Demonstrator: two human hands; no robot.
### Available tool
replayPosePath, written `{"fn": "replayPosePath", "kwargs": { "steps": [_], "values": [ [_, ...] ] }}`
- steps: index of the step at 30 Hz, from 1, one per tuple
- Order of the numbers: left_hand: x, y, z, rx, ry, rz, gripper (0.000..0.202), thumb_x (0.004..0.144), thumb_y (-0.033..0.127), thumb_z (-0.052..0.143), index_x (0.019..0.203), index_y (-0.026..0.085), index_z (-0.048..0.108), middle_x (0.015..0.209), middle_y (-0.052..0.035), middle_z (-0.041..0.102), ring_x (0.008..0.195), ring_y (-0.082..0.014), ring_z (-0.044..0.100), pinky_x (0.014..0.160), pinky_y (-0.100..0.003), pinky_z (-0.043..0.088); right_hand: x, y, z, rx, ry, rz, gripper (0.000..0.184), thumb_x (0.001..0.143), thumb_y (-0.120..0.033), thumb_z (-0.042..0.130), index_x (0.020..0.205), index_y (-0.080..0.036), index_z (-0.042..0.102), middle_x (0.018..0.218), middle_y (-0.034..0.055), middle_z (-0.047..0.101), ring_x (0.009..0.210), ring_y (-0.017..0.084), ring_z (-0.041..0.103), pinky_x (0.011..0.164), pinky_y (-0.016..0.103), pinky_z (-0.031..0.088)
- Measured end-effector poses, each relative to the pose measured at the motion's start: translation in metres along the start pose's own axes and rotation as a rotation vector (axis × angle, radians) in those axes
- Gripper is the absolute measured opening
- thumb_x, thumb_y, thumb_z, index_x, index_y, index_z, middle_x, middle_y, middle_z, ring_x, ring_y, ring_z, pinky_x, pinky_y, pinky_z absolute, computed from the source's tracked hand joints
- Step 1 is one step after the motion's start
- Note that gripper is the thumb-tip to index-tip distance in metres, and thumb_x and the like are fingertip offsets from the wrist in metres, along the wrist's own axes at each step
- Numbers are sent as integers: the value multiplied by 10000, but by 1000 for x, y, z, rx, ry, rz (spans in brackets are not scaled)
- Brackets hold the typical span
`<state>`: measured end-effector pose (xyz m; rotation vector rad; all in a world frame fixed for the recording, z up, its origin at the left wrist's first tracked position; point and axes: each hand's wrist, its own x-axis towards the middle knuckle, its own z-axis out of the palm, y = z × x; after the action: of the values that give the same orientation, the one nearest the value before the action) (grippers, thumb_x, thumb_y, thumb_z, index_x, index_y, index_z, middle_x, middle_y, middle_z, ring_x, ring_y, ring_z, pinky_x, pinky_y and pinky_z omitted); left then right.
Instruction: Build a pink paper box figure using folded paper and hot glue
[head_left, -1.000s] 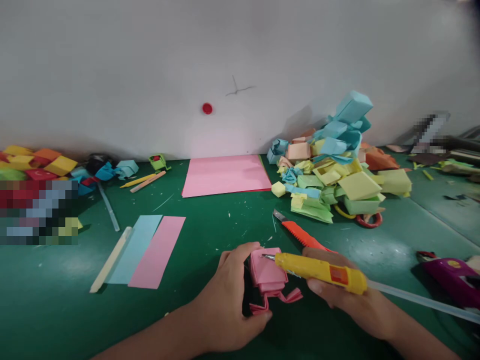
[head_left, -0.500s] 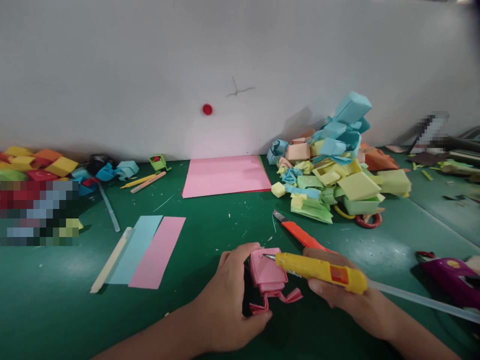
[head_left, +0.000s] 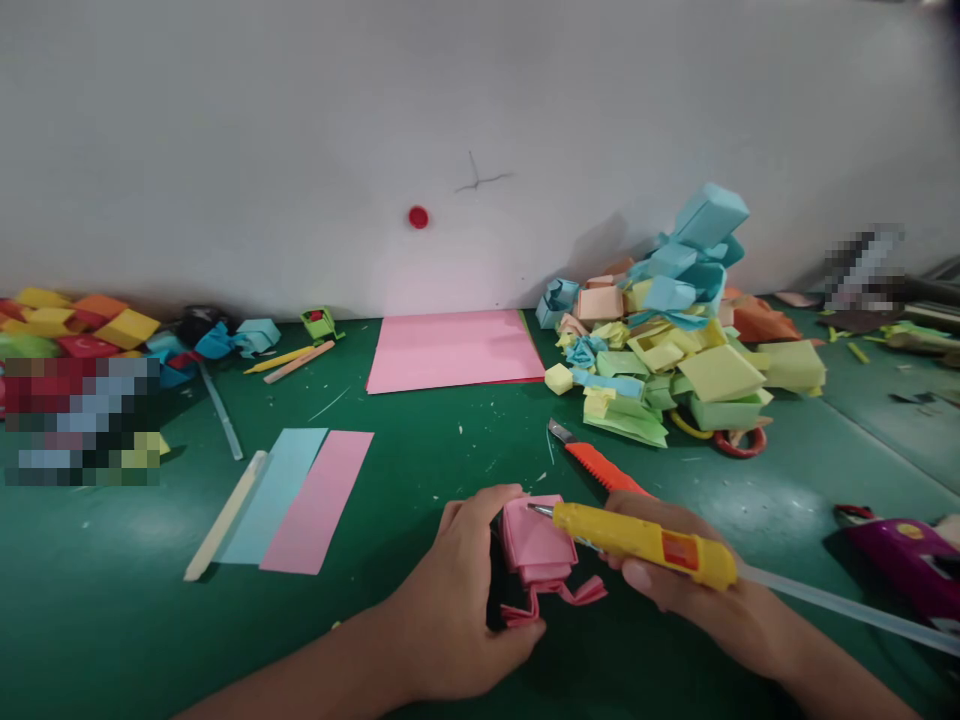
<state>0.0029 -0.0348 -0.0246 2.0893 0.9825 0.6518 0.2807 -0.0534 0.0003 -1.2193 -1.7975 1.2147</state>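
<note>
My left hand (head_left: pixel 465 590) is closed around the left side of a small pink folded-paper figure (head_left: pixel 538 535), with its thumb by one of the two pleated strips that stick out below the boxy body. In my right hand (head_left: pixel 690 560) is a yellow glue gun (head_left: pixel 622 535), with a clear glue stick (head_left: pixel 840 605) running out of its back end. The gun's metal nozzle points left and meets the top face of the pink figure, near its upper edge. An orange utility knife (head_left: pixel 604 468) lies just beyond my right hand, its handle partly hidden by the fingers.
Pink paper sheets (head_left: pixel 454 350) lie by the wall. A heap of folded paper pieces (head_left: pixel 720 372) and scissors (head_left: pixel 741 440) are at right, near a purple tool (head_left: pixel 907 555). To the left are a blue strip (head_left: pixel 274 495), a pink strip (head_left: pixel 319 500) and a pale stick (head_left: pixel 225 515).
Almost nothing differs. The whole view has shifted very slightly, while the nozzle stays at the top face of the pink figure and both hands keep their hold.
</note>
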Motion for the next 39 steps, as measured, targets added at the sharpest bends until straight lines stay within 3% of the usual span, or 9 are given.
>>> {"fn": "replayPosePath", "kwargs": {
  "steps": [3, 12, 29, 39],
  "values": [
    [1, 0, -1, 0, 2, -2, 941, 737, 230, 710, 1526, 275, 198, 1517, -126, 420, 1326, -347, 486, 1124, -573, 426, 0, 1, -1, 26, -57, 55, 379, 957, -599, 555, 880, -228, 583, 827, 6, 549, 660, 151, 458, 574, 304, 362],
    [0, 1, 0, 16, -12, -40, 934, 737, 251, 720, 1527, 224, 222, 1528, -155, 407, 1363, -370, 446, 1156, -590, 384, -1, -7, -7, -23, -45, 99, 427, 943, -639, 548, 859, -222, 571, 802, 9, 546, 685, 167, 491, 578, 301, 372],
    [1, 2, -1, 9, -13, -48, 953, 718, 243, 742, 1528, 221, 241, 1501, -162, 428, 1347, -371, 466, 1145, -582, 410, 1, -16, -3, -86, -107, 11, 403, 964, -595, 536, 815, -223, 580, 795, 14, 548, 682, 170, 500, 610, 327, 384],
    [1, 5, -4, 8, -35, -25, 918, 722, 219, 730, 1510, 230, 260, 1493, -149, 428, 1324, -355, 474, 1144, -565, 407, 1, -10, -1, -20, -35, 70, 365, 959, -584, 553, 882, -230, 589, 818, 17, 571, 707, 181, 519, 607, 325, 403]
  ]
}}
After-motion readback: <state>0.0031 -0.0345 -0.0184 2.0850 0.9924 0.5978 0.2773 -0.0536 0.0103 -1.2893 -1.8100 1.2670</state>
